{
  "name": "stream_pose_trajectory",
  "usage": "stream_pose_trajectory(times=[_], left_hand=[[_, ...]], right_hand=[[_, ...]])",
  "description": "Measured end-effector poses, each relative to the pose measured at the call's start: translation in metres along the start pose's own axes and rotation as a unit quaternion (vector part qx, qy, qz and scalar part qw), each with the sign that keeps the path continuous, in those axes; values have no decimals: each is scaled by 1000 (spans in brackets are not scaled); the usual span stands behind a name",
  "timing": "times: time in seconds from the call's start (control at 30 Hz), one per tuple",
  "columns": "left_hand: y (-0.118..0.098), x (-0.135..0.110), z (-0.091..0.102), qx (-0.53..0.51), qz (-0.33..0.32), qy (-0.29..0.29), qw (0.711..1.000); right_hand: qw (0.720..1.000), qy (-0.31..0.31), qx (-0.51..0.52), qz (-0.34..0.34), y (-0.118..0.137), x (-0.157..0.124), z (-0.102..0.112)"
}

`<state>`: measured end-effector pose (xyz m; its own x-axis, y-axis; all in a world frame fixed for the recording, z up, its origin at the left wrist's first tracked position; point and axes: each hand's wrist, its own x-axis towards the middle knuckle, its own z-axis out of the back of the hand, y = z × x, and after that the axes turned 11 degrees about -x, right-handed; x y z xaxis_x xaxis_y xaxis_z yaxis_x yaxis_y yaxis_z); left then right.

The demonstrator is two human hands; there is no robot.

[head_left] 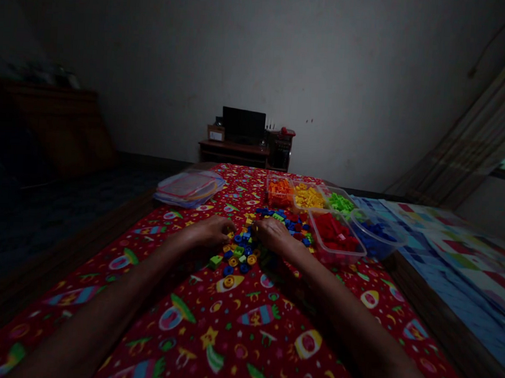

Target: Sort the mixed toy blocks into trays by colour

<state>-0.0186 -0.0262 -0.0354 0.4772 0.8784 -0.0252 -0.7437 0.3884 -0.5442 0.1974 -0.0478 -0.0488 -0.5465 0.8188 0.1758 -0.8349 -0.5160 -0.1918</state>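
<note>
A loose pile of mixed-colour toy building bricks point(239, 251) lies on a red patterned cloth point(244, 346), with round yellow and blue pieces at its near side. At the pile's left edge is my left hand point(214, 231), its fingers curled in close to some yellow bricks. My right hand point(273, 234) reaches over the pile's middle, knuckles up and fingers bent down into the bricks. The dim light and the hands themselves hide what the fingertips hold, if anything. A light green brick point(215, 261) lies just below my left hand.
Right of the pile stand clear tubs of sorted bricks: orange point(280, 194), yellow point(309, 197), green point(340, 202), red point(335, 231) and blue point(374, 232). Stacked lids point(189, 188) lie at the back left. A monitor point(243, 125) stands beyond; a bed point(452, 256) adjoins on the right.
</note>
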Motion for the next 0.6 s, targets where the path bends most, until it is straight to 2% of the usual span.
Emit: stream_pose_trajectory(times=[0.1, 0.17, 0.3, 0.4, 0.5, 0.6], left_hand=[[1, 0, 1, -43, -18, -26, 999], [0, 0, 2, -49, -21, -48, 997], [-3, 3, 2, -17, -21, -119, 992], [-2, 8, 0, -48, -42, -161, 985], [-1, 13, -3, -112, -60, -171, 977], [-4, 17, -8, -177, -86, -163, 967]], right_hand=[[1000, -10, 8, 12, 0, 1, -9], [1000, -22, 6, -4, 1, 1, -12], [998, -19, -15, -58, 6, 2, -8], [997, -7, -4, -76, 6, 2, -2], [995, -20, 26, -90, 0, 1, 6], [989, -48, 98, -97, -9, 1, 13]])
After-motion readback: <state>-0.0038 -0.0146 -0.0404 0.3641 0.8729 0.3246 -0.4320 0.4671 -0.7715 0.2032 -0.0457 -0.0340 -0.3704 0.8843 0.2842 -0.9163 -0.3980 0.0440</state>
